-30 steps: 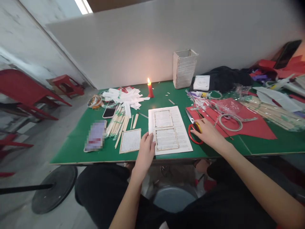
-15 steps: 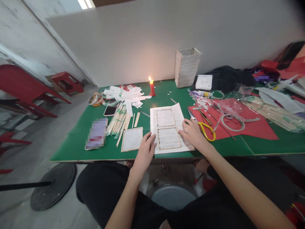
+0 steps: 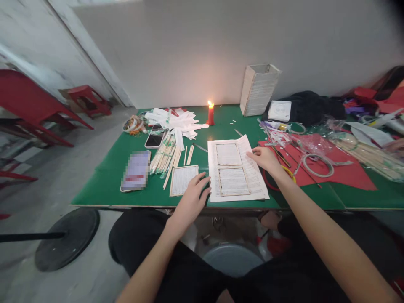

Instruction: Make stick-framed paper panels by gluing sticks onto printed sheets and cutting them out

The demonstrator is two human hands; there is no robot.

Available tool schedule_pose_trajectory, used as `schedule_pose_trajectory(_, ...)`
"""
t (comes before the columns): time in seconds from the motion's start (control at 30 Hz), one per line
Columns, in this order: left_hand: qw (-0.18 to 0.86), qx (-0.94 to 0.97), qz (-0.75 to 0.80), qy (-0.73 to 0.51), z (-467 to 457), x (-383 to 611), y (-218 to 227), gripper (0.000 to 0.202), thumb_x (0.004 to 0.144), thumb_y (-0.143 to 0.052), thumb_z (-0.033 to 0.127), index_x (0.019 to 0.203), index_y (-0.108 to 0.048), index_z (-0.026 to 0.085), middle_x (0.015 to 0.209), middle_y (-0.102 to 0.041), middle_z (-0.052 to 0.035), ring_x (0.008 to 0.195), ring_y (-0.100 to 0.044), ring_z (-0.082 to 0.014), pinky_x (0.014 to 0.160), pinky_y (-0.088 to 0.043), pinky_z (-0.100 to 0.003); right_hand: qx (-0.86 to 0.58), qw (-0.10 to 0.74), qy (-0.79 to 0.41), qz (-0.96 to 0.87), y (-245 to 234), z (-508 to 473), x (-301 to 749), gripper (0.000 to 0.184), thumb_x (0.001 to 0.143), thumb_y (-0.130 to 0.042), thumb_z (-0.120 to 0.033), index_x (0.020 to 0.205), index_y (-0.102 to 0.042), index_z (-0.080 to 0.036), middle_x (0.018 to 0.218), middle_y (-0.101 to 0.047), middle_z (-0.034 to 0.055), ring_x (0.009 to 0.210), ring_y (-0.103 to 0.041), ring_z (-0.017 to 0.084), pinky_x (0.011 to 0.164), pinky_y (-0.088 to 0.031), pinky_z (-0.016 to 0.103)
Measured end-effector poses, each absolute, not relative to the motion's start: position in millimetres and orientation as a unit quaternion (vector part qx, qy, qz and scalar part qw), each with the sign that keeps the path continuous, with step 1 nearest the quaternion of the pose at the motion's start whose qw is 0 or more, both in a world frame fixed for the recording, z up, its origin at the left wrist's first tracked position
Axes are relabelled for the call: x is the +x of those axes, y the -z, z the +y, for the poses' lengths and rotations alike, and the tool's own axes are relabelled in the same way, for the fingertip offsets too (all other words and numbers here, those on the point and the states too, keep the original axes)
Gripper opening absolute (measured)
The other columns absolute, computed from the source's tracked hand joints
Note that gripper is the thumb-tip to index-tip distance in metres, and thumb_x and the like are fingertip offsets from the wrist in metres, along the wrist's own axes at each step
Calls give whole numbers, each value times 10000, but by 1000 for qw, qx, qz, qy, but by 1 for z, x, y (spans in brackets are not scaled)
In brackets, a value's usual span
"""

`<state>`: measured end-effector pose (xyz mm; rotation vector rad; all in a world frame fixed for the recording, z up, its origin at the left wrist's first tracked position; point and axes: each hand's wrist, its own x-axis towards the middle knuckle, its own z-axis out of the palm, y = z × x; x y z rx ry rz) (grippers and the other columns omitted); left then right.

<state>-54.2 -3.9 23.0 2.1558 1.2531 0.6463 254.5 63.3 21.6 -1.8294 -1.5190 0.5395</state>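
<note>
A stack of printed paper sheets (image 3: 257, 179) lies on the green table in front of me. Two thin stick frames rest on it, an upper frame (image 3: 228, 154) and a lower frame (image 3: 234, 182), both backed with pale lined material. My right hand (image 3: 267, 160) is at the stack's right edge, thumb and fingertips closed on the paper. My left hand (image 3: 193, 194) hovers by the stack's left edge, fingers apart and holding nothing. Beside it lies a third stick frame (image 3: 183, 180), partly behind the fingers. Yellow-handled scissors (image 3: 289, 173) lie partly hidden under my right forearm.
A lit red candle (image 3: 211, 114) stands at the back, near a tall open box (image 3: 259, 90). Bundled sticks (image 3: 163, 155), paper strips (image 3: 172, 120) and a phone (image 3: 135, 170) lie left. Red paper (image 3: 347, 170) with a tape roll (image 3: 318, 165) lies right.
My left hand has come off the paper stack and moved left. My right hand has slid up along the stack's right edge. The whole view has shifted slightly.
</note>
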Motion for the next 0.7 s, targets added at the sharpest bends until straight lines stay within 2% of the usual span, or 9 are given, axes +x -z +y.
schedule_pose_trajectory(0.07,254,818,456,-240,11,-69,-33,346,992,-454,296,1286,-605,192,1441,-528,-141,1365,-485,-263,1147,-394,-455,-702,313,-167,-618,-33,67,249,196,798,-571,-287,627,-585,-192,613,-633,26,591,-565,175,552,-366,280)
schedule_pose_trajectory(0.13,225,830,445,-250,32,-82,-45,351,987,-438,274,1273,-615,175,1403,-565,-143,1342,-507,-256,1147,-389,-457,-701,299,-121,-636,-49,67,239,245,801,-553,-263,564,-512,-215,555,-578,9,548,-513,162,538,-325,285)
schedule_pose_trajectory(0.27,222,820,455,-267,79,-89,-62,356,954,-498,268,1285,-605,191,1351,-627,-108,1272,-563,-248,1119,-410,-453,-668,309,-40,-676,-89,60,208,256,852,-526,-239,598,-498,-223,577,-583,31,529,-488,161,537,-307,297)
schedule_pose_trajectory(0.4,291,788,467,-277,92,-71,-63,372,907,-577,260,1273,-609,202,1337,-639,-102,1209,-602,-249,1052,-464,-427,-658,278,-24,-700,-123,59,174,207,861,-541,-232,655,-540,-218,605,-584,34,521,-458,153,540,-285,297)
schedule_pose_trajectory(0.5,385,739,445,-328,86,-61,-62,378,953,-535,397,1251,-617,180,1296,-657,-121,1174,-627,-254,1002,-497,-405,-626,287,-50,-723,-141,67,145,244,875,-538,-242,635,-548,-206,606,-570,41,535,-455,147,557,-307,296)
schedule_pose_trajectory(0.6,529,605,450,-390,89,-65,-72,612,958,-392,648,1211,-616,137,1162,-702,-156,1038,-691,-266,863,-558,-382,-586,277,-100,-755,-152,79,116,260,866,-576,-250,613,-554,-193,601,-565,41,556,-486,148,574,-348,300)
schedule_pose_trajectory(0.67,589,538,458,-391,95,-75,-81,749,922,-308,752,1144,-640,119,1024,-730,-158,948,-712,-275,793,-569,-375,-536,271,-186,-778,-154,88,102,307,902,-555,-285,612,-561,-183,617,-591,45,560,-524,144,585,-389,305)
schedule_pose_trajectory(0.7,590,532,463,-394,97,-80,-84,755,919,-300,754,1113,-655,116,978,-735,-154,931,-712,-276,781,-566,-372,-502,272,-254,-781,-153,93,99,322,926,-536,-318,641,-580,-176,638,-616,47,558,-546,139,588,-415,304)
